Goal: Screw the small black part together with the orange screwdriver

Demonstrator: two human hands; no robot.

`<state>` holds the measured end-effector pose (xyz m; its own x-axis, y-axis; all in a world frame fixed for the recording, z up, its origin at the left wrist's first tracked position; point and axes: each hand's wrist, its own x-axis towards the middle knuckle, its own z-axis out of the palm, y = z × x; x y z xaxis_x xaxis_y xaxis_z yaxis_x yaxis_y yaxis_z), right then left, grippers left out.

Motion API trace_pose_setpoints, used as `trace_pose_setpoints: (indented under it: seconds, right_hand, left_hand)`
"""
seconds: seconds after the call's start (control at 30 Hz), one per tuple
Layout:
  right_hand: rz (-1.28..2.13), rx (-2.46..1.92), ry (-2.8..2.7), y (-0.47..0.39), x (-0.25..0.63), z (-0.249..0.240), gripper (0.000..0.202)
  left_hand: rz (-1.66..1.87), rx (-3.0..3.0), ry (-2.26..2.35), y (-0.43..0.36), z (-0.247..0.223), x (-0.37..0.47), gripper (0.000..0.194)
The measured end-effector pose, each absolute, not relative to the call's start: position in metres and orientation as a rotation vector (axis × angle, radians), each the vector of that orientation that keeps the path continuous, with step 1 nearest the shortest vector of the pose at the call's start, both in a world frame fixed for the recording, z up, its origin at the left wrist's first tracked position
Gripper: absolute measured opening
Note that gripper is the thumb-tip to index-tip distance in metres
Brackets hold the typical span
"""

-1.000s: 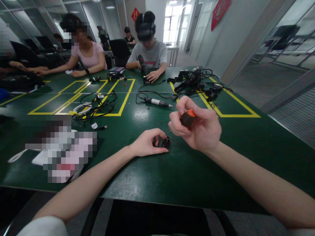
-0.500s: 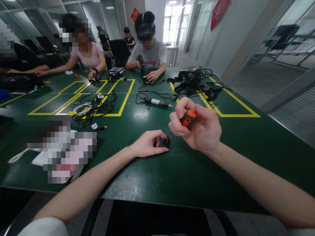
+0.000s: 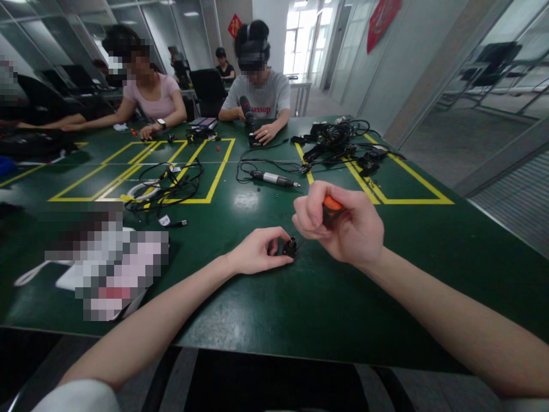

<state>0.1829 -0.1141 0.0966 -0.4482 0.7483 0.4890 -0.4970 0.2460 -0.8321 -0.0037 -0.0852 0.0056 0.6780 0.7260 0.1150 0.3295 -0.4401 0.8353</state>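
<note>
My left hand point(image 3: 261, 250) rests on the green table and pinches a small round black part point(image 3: 290, 248) between thumb and fingers. A short cylinder stands up from the middle of that part. Above and to its right, my right hand point(image 3: 343, 220) is wrapped around the orange and dark grey handle of a screwdriver point(image 3: 332, 209). A thin shaft seems to run down-left from the fist towards the black part; whether its tip touches cannot be made out. Beyond my hands lies a silver and black electric screwdriver point(image 3: 274, 178) with a cord.
Coiled cables point(image 3: 167, 186) lie at left within yellow tape lines, and a heap of black cables point(image 3: 338, 140) sits back right. Near my left forearm are blurred-out pouch-like items point(image 3: 124, 274). Across the table, a person in a grey shirt point(image 3: 261, 94) holds a power tool; another wears pink point(image 3: 152, 94).
My right hand has rolled the screwdriver handle, so less of its orange end shows, and sits slightly lower. My left hand stays put. The person in pink has shifted a hand to the left.
</note>
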Motion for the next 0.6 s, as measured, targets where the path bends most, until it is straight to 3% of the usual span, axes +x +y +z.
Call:
trace_pose_setpoints:
  seconds: [0.27,0.6]
  right_hand:
    - [1.477,-0.22,-1.424,-0.1134,0.1855,0.0944,0.025]
    - [1.454,-0.242,-1.416,-0.1115,0.184,0.0956,0.04]
  left_hand:
    - [0.59,2.098,0.843,-0.0839,0.0039,-0.0043,0.037]
    - [0.592,2.101,0.827,-0.0843,0.0047,-0.0054,0.037]
